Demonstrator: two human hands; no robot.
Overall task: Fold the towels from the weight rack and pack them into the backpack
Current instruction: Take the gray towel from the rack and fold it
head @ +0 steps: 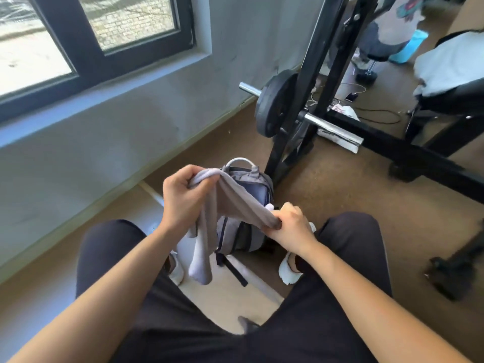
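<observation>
A grey towel (230,203) is stretched between my two hands above my knees. My left hand (183,195) grips one bunched end, and a long part of the cloth hangs down from it. My right hand (290,221) pinches the other end. Right behind the towel, a grey and dark blue backpack (251,184) stands upright on the floor between my feet, its white handle on top. The black weight rack (322,82) rises just beyond the backpack, carrying a bar with a black plate (275,103).
A grey wall with a dark-framed window (99,40) runs along the left. A bench with a white cloth (450,64) on it stands at the right. Cables and a phone (352,96) lie on the brown floor behind the rack. A dark dumbbell (450,273) rests at the right.
</observation>
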